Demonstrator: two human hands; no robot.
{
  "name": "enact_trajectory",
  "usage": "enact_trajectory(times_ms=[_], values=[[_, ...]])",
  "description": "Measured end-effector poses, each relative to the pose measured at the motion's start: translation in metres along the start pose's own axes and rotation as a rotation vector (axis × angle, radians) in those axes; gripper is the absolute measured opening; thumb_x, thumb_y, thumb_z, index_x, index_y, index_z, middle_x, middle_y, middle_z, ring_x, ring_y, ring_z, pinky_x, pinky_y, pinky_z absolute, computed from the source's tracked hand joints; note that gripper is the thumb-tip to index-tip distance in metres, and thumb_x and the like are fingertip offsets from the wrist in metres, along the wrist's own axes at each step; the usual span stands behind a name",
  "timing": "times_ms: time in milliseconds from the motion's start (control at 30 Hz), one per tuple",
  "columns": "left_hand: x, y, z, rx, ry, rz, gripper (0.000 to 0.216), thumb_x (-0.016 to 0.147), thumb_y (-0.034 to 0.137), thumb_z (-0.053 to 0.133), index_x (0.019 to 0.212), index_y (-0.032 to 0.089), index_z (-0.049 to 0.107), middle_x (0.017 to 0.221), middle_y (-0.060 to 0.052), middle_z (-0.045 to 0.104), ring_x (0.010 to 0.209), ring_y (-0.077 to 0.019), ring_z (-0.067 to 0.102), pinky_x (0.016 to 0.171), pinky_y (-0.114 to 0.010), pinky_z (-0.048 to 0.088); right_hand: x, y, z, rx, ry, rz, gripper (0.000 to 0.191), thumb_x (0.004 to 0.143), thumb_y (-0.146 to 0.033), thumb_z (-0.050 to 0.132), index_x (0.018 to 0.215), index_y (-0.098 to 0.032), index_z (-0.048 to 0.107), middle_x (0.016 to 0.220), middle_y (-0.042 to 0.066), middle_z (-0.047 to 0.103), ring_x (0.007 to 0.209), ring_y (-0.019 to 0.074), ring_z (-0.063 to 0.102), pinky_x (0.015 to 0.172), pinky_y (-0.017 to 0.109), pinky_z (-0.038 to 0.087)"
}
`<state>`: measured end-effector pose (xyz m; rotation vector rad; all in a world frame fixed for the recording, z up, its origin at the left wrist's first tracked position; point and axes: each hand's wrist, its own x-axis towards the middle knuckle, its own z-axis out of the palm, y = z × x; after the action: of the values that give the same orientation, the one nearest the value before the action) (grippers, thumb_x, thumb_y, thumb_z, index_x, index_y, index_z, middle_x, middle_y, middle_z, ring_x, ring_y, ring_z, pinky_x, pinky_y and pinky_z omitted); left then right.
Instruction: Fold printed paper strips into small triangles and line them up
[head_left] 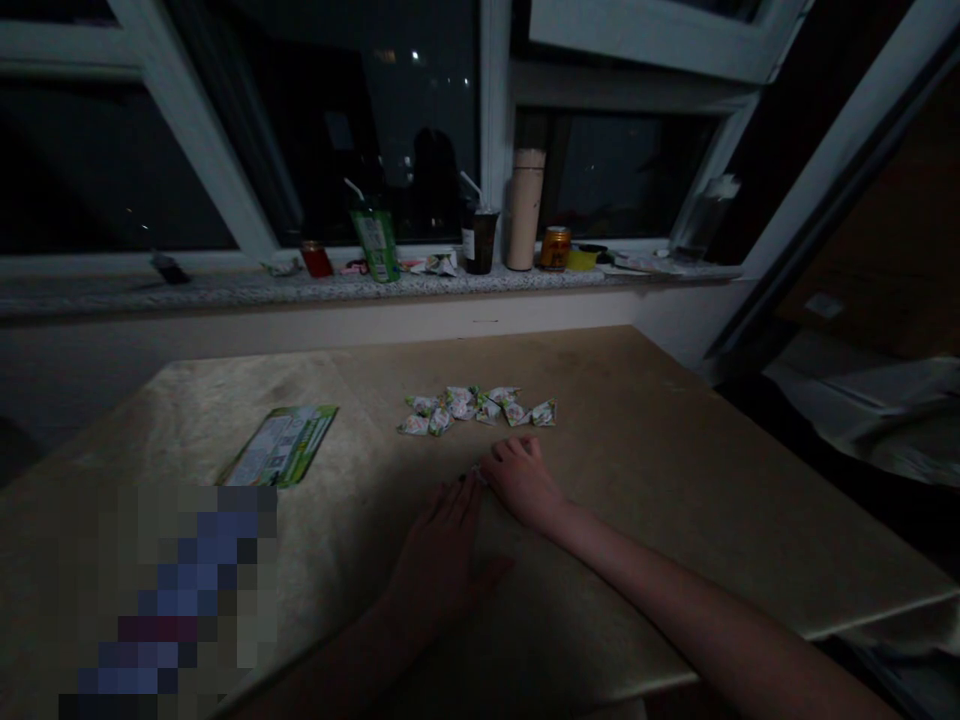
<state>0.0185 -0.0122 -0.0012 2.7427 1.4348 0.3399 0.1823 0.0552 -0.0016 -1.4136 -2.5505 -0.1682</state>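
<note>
My left hand [442,550] lies low over the table, fingers stretched forward and thumb out to the side. Its fingertips meet a small pale wrapped piece [478,474], mostly covered by my hands. From the right, my right hand [523,482] reaches in with curled fingers, its thumb side closed on that piece. Just beyond my hands lies a loose cluster of several small wrapped packets [460,403], white with green and red print. A flat green-and-white printed pouch [281,445] rests on the table to the left.
Over the table is a tan cover [622,430]. Behind it, the stone windowsill [315,292] carries a green bag with a straw [377,243], a dark drink cup [480,240], a pale pink flask [526,212], a red jar [316,260] and an orange can [556,249]. A pixelated patch hides the lower left.
</note>
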Motion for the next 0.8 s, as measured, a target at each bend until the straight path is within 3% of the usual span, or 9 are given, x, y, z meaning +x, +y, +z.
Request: enact_trajectory(times_ms=[367,567,667,800], values=[[0.004,0.002,-0.006,0.045,-0.035,-0.012,0.079,0.083,0.058,0.049,0.138,0.002,0.038,0.142,-0.022,0.039,0.129,-0.0335,0.04,0.108,-0.048,0.028,0.001,-0.002,-0.001,-0.023,-0.032,-0.011,0.016,0.092,-0.016,0.047,0.097,-0.018,0.062,0.096,0.012,0.062,0.098,0.0275,0.049,0.088,0.045,0.029],[0.003,0.002,-0.004,0.024,-0.009,0.012,0.079,0.08,0.056,0.054,0.138,0.004,0.037,0.142,-0.022,0.041,0.129,-0.0327,0.041,0.108,-0.046,0.03,-0.008,0.001,-0.01,0.074,0.03,0.04,0.019,0.095,-0.024,0.045,0.093,-0.016,0.062,0.094,0.009,0.065,0.092,0.0235,0.055,0.083,0.038,0.039],[0.004,0.002,-0.005,0.02,-0.01,0.021,0.079,0.08,0.056,0.054,0.137,0.003,0.038,0.142,-0.022,0.04,0.129,-0.0327,0.04,0.107,-0.046,0.032,-0.023,0.003,-0.014,0.191,0.071,-0.043,0.025,0.096,-0.025,0.042,0.11,-0.015,0.06,0.108,0.009,0.065,0.102,0.0207,0.056,0.091,0.035,0.04],[0.005,0.003,-0.008,0.036,-0.058,0.019,0.08,0.079,0.057,0.055,0.135,0.001,0.041,0.14,-0.024,0.041,0.128,-0.0343,0.042,0.105,-0.047,0.035,-0.042,0.007,-0.014,0.22,0.058,-0.158,0.04,0.097,-0.031,0.04,0.133,-0.017,0.047,0.133,0.007,0.055,0.127,0.0232,0.042,0.112,0.045,0.021]])
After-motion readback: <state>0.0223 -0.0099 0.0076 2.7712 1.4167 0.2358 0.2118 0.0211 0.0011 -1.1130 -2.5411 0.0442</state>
